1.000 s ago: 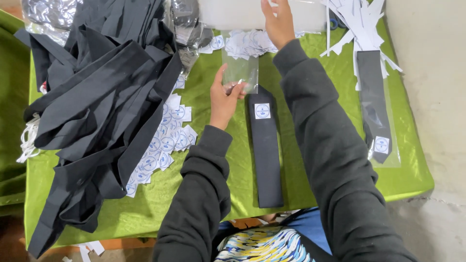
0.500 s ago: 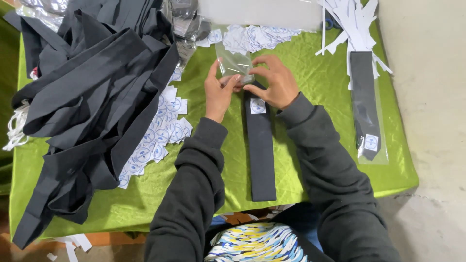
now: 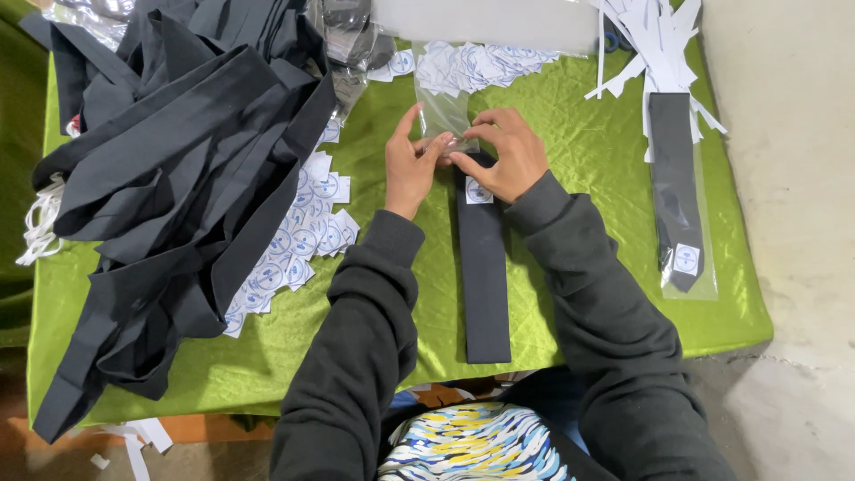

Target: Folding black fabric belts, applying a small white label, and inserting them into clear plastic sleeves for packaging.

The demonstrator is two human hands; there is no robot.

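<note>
A folded dark necktie (image 3: 482,276) with a small white round-marked sticker lies lengthwise on the green cloth in front of me. At its far end my left hand (image 3: 411,166) and my right hand (image 3: 499,158) both pinch the open mouth of a clear plastic sleeve (image 3: 443,107). The sleeve stretches away from the tie's tip toward the back of the table. My fingers meet right at the tie's top edge.
A big heap of dark ties (image 3: 178,178) covers the left side. Loose white stickers (image 3: 303,236) lie beside it and more stickers (image 3: 472,64) at the back. A bagged tie (image 3: 679,196) lies at the right, white paper strips (image 3: 650,36) behind it. The green table (image 3: 579,134) ends at right.
My right hand came down from the back of the table to join the left at the sleeve's mouth. Both hands have brought the sleeve to the tie's tip.
</note>
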